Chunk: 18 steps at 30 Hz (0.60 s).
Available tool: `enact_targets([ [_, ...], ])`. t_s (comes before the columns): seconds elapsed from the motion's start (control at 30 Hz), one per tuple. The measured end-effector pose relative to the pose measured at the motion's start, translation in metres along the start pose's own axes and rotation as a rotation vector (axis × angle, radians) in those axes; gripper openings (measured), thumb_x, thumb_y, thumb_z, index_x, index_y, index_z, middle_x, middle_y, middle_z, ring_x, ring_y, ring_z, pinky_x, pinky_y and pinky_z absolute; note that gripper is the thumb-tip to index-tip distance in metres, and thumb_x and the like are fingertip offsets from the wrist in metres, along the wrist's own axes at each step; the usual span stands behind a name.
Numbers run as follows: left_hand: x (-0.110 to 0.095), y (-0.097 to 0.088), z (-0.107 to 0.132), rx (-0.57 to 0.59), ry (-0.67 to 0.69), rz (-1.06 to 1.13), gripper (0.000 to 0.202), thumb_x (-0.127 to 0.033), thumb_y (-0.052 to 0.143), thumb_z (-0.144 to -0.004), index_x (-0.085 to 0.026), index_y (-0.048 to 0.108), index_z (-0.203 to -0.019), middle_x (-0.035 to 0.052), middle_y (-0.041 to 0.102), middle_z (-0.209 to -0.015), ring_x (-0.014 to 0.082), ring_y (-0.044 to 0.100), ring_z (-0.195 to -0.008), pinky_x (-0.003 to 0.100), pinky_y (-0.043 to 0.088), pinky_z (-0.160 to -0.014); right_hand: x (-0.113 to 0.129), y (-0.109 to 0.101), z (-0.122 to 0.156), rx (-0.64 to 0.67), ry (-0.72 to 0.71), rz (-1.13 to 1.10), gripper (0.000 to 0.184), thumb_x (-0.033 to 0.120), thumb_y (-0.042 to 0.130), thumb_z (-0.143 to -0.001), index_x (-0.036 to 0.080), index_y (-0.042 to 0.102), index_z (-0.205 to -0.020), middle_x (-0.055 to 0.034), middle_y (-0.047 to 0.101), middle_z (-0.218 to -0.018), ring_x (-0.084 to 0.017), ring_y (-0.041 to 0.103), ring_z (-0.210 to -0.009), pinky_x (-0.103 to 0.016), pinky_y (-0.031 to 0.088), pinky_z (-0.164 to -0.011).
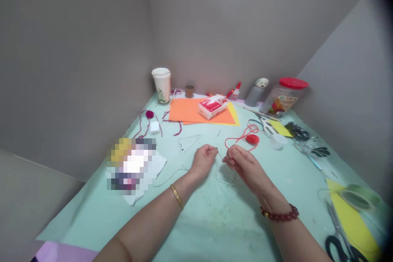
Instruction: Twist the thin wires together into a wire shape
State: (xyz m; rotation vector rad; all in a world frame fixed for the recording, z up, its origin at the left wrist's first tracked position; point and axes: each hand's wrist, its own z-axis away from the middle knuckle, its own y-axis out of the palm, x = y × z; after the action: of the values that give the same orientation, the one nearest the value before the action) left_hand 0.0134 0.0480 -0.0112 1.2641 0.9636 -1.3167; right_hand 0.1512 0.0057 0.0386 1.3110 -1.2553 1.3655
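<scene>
Had red yarn (252, 139) at 2 o'clock, left hand (204, 159) and right hand (242, 161) pinching thread (220, 156); looked light, floppy, best gripped near ends.

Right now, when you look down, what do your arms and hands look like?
Both hands are bare, with no gloves, and no sleeves show on the forearms. Above the left hand is a shiny gold bracelet, a narrow band. Above the right hand is a bracelet of round, dark red beads with a bit of gold among them.
</scene>
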Motion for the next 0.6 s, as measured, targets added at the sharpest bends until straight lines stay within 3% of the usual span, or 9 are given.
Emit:
enact_targets([
  [0.1,-0.001,-0.003,-0.002,-0.027,0.008,0.003,0.025,-0.039,0.056,-0.076,-0.015,0.054,-0.071,-0.0050,0.043,-0.059,0.0083,0.033,-0.056,0.023,0.026,-0.055,0.020,-0.012,0.007,0.022,-0.077,0.293,0.036,0.050,0.044,-0.093,0.019,0.054,-0.078,-0.0068,0.057,-0.094,-0.020,0.052,-0.093,-0.031,0.043,-0.085],
  [0.17,-0.003,-0.004,-0.002,-0.033,0.004,0.023,0.025,-0.040,0.056,-0.076,-0.015,0.054,-0.072,-0.0051,0.042,-0.058,0.0081,0.032,-0.055,0.023,0.026,-0.055,0.034,-0.023,0.017,0.044,-0.027,0.509,0.036,0.048,0.043,-0.092,0.020,0.056,-0.074,-0.0053,0.058,-0.084,-0.019,0.053,-0.081,-0.029,0.043,-0.073],
  [0.27,-0.008,-0.005,0.000,-0.037,0.008,0.048,0.025,-0.040,0.057,-0.076,-0.015,0.053,-0.072,-0.0051,0.042,-0.059,0.0076,0.032,-0.055,0.023,0.026,-0.055,0.049,-0.045,0.032,0.310,0.194,0.658,0.036,0.046,0.049,-0.089,0.021,0.059,-0.066,-0.0028,0.055,-0.062,-0.016,0.048,-0.058,-0.027,0.038,-0.055],
  [0.33,-0.010,-0.005,0.002,-0.009,0.010,0.061,0.025,-0.040,0.058,-0.077,-0.016,0.053,-0.072,-0.0055,0.041,-0.059,0.0072,0.030,-0.054,0.023,0.026,-0.055,0.052,-0.058,0.037,0.437,0.220,0.658,0.032,0.047,0.056,-0.084,0.022,0.066,-0.068,-0.0042,0.060,-0.067,-0.018,0.053,-0.063,-0.028,0.041,-0.058],
  [0.37,-0.011,-0.005,0.003,0.017,0.012,0.069,0.026,-0.041,0.058,-0.077,-0.016,0.053,-0.073,-0.0058,0.040,-0.059,0.0070,0.030,-0.054,0.022,0.026,-0.055,0.051,-0.063,0.037,0.418,0.199,0.666,0.031,0.048,0.058,-0.083,0.022,0.069,-0.070,-0.0051,0.062,-0.072,-0.020,0.055,-0.068,-0.029,0.042,-0.062],
  [0.43,-0.011,-0.004,0.005,0.082,0.017,0.076,0.028,-0.044,0.060,-0.077,-0.016,0.053,-0.074,-0.0063,0.038,-0.057,0.0069,0.029,-0.054,0.022,0.026,-0.055,0.045,-0.067,0.032,0.235,0.154,0.707,0.033,0.050,0.056,-0.082,0.022,0.069,-0.070,-0.0059,0.063,-0.076,-0.021,0.055,-0.072,-0.030,0.042,-0.066],
  [0.53,-0.012,-0.003,0.007,0.152,0.035,0.070,0.032,-0.047,0.061,-0.076,-0.017,0.053,-0.075,-0.0062,0.038,-0.057,0.0072,0.031,-0.055,0.022,0.027,-0.056,0.025,-0.054,0.014,-0.020,0.134,0.654,0.033,0.048,0.051,-0.083,0.020,0.064,-0.072,-0.0044,0.061,-0.075,-0.019,0.053,-0.070,-0.030,0.040,-0.065],
  [0.6,-0.012,-0.003,0.007,0.176,0.048,0.073,0.033,-0.048,0.061,-0.076,-0.017,0.053,-0.075,-0.0058,0.039,-0.057,0.0074,0.032,-0.056,0.022,0.028,-0.057,0.009,-0.039,0.003,-0.021,0.085,0.520,0.026,0.044,0.057,-0.078,0.019,0.065,-0.082,-0.0039,0.063,-0.085,-0.018,0.053,-0.077,-0.028,0.041,-0.068],
])
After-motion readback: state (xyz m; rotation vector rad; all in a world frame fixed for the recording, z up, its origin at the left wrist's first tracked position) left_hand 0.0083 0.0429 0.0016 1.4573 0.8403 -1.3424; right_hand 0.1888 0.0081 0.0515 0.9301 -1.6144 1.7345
